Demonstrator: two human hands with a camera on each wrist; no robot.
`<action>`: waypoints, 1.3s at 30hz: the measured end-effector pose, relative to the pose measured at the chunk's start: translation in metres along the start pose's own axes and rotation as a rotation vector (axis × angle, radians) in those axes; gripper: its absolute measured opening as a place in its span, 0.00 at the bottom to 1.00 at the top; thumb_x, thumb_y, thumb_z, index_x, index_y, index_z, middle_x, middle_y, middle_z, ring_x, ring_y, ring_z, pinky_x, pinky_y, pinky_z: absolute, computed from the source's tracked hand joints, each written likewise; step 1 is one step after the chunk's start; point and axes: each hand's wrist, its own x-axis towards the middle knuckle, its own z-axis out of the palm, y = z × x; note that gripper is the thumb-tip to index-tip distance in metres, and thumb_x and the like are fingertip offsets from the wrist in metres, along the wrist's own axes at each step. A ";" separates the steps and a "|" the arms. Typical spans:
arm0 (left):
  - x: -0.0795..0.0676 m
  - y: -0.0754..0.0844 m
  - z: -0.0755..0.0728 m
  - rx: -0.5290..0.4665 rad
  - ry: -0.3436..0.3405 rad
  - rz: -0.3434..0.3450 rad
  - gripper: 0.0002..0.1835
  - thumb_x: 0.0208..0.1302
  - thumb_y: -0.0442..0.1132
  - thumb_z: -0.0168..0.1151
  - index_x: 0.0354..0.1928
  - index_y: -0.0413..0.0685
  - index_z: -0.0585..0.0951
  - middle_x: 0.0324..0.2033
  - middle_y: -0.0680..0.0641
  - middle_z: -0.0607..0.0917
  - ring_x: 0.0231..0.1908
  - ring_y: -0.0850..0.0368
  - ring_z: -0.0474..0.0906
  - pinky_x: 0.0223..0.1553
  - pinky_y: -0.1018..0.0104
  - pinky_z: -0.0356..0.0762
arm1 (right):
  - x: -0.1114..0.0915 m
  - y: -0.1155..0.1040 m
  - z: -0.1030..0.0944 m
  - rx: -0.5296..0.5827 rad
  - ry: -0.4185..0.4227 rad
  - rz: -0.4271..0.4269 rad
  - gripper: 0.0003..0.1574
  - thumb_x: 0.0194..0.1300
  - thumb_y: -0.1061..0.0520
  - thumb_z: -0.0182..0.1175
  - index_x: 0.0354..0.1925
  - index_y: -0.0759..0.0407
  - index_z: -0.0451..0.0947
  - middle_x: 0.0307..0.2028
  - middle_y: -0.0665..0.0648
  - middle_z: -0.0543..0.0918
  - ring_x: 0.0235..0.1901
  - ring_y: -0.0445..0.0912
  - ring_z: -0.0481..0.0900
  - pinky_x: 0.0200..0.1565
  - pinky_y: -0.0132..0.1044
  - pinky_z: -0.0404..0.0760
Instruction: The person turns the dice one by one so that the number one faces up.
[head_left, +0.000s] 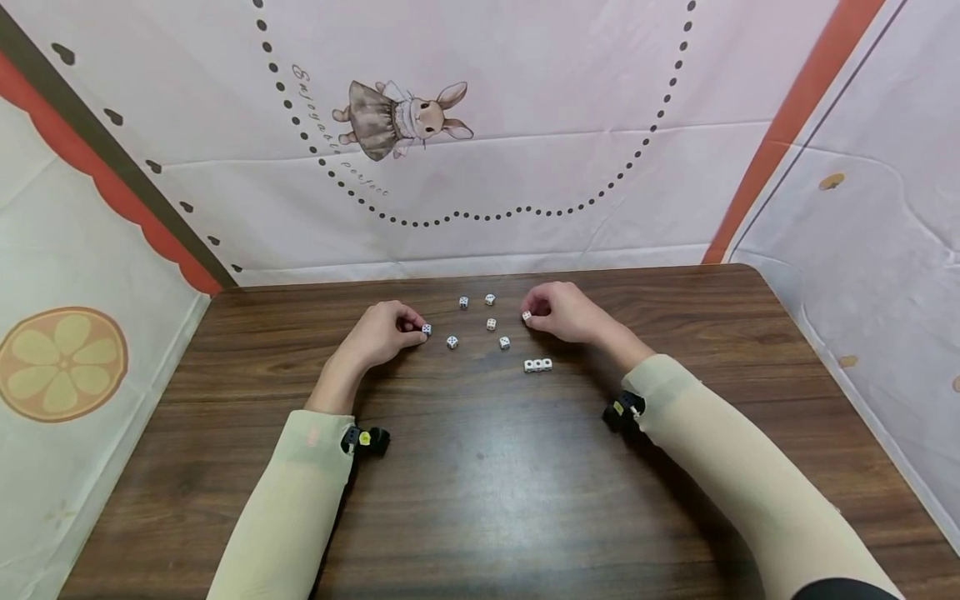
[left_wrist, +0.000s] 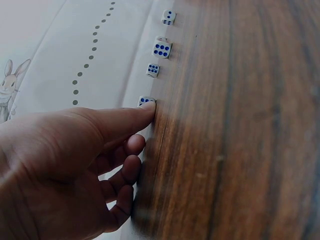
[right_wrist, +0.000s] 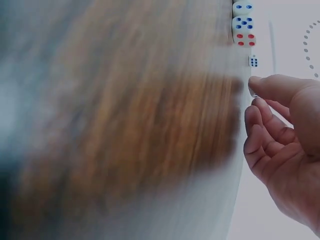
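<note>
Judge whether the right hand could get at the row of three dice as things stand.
Probably yes: in the head view nothing stands between the right hand and the row of three dice. That hand pinches another die, though, which it would likely need to release first.

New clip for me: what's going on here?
A person is handling small white dice at a wooden table. The left hand pinches one die between thumb and finger, and the right hand pinches another. Five loose dice lie scattered between the hands. Three more sit side by side in a short row, closer to the person. Whether either pinched die is off the tabletop is hard to tell.
</note>
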 end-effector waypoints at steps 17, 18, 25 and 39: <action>0.001 -0.001 -0.001 0.006 0.000 0.002 0.08 0.70 0.38 0.73 0.47 0.43 0.89 0.42 0.45 0.85 0.44 0.50 0.78 0.49 0.55 0.75 | -0.013 0.005 -0.007 -0.047 -0.032 0.030 0.10 0.66 0.57 0.74 0.42 0.61 0.86 0.32 0.51 0.85 0.36 0.46 0.81 0.45 0.43 0.78; 0.001 -0.001 -0.001 0.008 0.000 0.001 0.08 0.70 0.38 0.73 0.47 0.43 0.89 0.42 0.45 0.85 0.44 0.50 0.78 0.49 0.55 0.75 | -0.013 0.004 -0.006 -0.066 -0.027 0.039 0.11 0.65 0.55 0.75 0.41 0.60 0.86 0.32 0.51 0.85 0.36 0.46 0.81 0.45 0.44 0.78; 0.002 0.001 -0.001 0.012 0.001 0.009 0.08 0.70 0.38 0.73 0.46 0.43 0.89 0.42 0.45 0.85 0.44 0.49 0.78 0.49 0.55 0.75 | -0.011 -0.005 -0.004 -0.160 0.017 0.122 0.16 0.64 0.49 0.75 0.32 0.58 0.82 0.28 0.52 0.83 0.32 0.48 0.79 0.40 0.44 0.78; 0.001 0.000 -0.001 0.011 -0.004 0.001 0.08 0.71 0.38 0.72 0.46 0.43 0.89 0.41 0.45 0.85 0.44 0.50 0.78 0.49 0.55 0.74 | -0.013 -0.004 -0.007 -0.048 0.002 0.065 0.07 0.65 0.57 0.74 0.35 0.56 0.84 0.30 0.50 0.86 0.34 0.45 0.81 0.42 0.42 0.79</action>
